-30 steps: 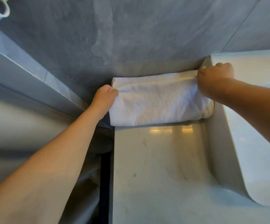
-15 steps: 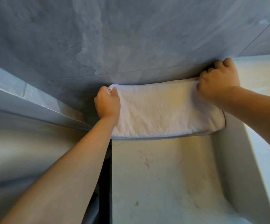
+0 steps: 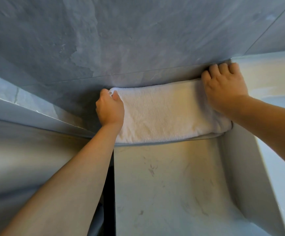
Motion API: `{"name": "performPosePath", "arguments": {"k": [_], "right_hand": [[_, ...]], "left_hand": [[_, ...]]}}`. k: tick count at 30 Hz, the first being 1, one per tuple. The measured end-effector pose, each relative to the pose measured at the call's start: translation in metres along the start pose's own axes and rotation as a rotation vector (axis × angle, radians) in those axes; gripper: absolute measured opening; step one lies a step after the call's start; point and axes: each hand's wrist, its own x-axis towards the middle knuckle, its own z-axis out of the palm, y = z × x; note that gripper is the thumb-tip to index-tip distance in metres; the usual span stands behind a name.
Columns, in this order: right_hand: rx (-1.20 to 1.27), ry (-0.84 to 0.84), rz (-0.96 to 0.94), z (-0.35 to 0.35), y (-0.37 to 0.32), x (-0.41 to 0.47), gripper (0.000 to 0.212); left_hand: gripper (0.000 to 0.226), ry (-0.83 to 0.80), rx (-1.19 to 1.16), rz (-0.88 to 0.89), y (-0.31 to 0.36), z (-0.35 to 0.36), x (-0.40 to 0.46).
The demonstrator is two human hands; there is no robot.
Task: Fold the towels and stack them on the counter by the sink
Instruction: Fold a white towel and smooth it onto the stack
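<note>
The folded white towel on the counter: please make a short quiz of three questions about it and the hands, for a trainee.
1. True or false: the left hand pinches the far left corner of the white towel.
2. Where does the right hand hold the towel? A) near right corner B) far right end C) middle
3. Fill in: the towel's far edge lies against the grey ____.

Key: 1 true; 2 B; 3 wall.
</note>
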Motion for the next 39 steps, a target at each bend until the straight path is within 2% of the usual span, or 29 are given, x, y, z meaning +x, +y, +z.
{"name": "performPosePath", "arguments": {"k": [2,5,7,13,15,17,18,20,22,24,26,28,30,35,39], "right_hand": [[0.111,-0.037,0.041,-0.008,-0.007,-0.01,0.031],[0.097,-0.104,0.006,-0.005,-0.008,-0.023,0.033],[0.007,-0.164,-0.051,-0.004,-0.006,-0.03,0.038],[-0.279,-0.375,-0.223,-0.007,0.001,-0.051,0.076],[-0.339,-0.455,-0.245,-0.007,0.004,-0.052,0.081],[-0.352,-0.535,-0.226,-0.004,0.001,-0.049,0.085],[-0.36,-0.578,-0.203,-0.003,-0.002,-0.045,0.088],[-0.417,-0.637,-0.166,0.0,-0.006,-0.037,0.097],[-0.489,-0.661,-0.168,-0.002,-0.007,-0.03,0.102],[-0.517,-0.669,-0.184,-0.01,-0.008,-0.025,0.095],[-0.51,-0.613,-0.226,-0.019,-0.009,-0.023,0.085],[-0.392,-0.469,-0.234,-0.025,-0.017,-0.026,0.075],[-0.162,-0.325,-0.156,-0.029,-0.031,-0.029,0.072],[0.499,-0.291,-0.068,0.01,-0.056,-0.029,0.073],[0.585,-0.14,-0.085,0.042,-0.05,-0.03,0.069]], "left_hand": [[0.03,-0.012,-0.015,-0.014,0.0,-0.001,-0.001],[0.031,-0.027,-0.061,-0.032,0.001,-0.002,-0.002],[0.029,-0.017,-0.087,-0.033,0.0,-0.004,-0.001],[0.027,-0.04,-0.086,-0.017,0.0,-0.007,0.002],[0.029,0.003,0.0,0.057,0.002,-0.008,-0.006],[0.04,0.11,0.203,0.248,0.003,-0.007,-0.022],[0.045,0.114,0.245,0.357,0.005,-0.006,-0.031],[0.05,-0.086,0.274,0.557,0.009,0.002,-0.051],[0.061,-0.325,0.426,0.677,0.002,0.012,-0.063],[0.068,-0.441,0.546,0.705,-0.013,0.02,-0.063],[0.07,-0.478,0.583,0.695,-0.022,0.026,-0.059],[0.071,-0.479,0.61,0.693,-0.022,0.028,-0.059],[0.07,-0.479,0.619,0.685,-0.014,0.03,-0.059],[0.066,-0.509,0.587,0.693,-0.001,0.036,-0.056],[0.07,-0.417,0.614,0.666,-0.005,0.038,-0.056]]}}
